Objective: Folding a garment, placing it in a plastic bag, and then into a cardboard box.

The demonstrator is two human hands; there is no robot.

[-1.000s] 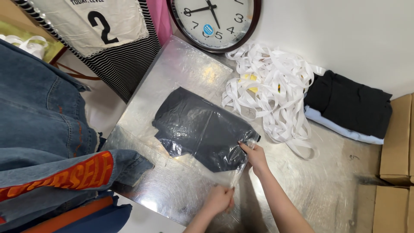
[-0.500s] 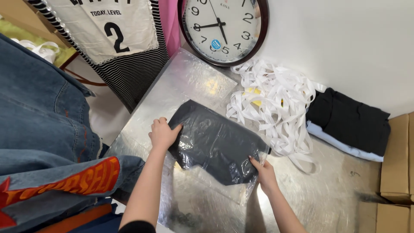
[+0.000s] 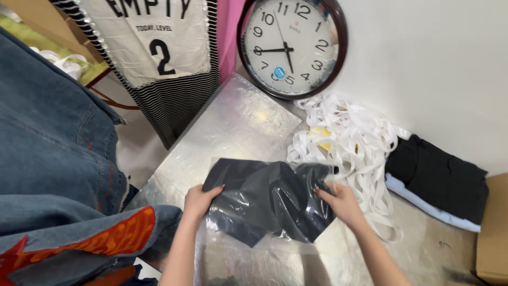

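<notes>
A dark folded garment in a clear plastic bag [image 3: 267,204] lies on a silvery, foil-covered table [image 3: 238,127]. My left hand [image 3: 198,201] grips the bag's left edge. At the bag's right edge my right hand [image 3: 341,204] pinches the crumpled plastic. Both hands hold the bag slightly bunched up between them, its open clear end hanging toward me.
A heap of white strips [image 3: 349,140] lies right of the bag. A round wall clock [image 3: 291,45] leans at the back. Folded dark clothes [image 3: 436,180] rest far right beside a cardboard box [image 3: 492,228]. Denim garments [image 3: 53,159] hang on the left.
The bag has been pulled nearer to me and bunched up. My left hand shifted from the bag's top-left corner to its left edge; the camera view moved closer.
</notes>
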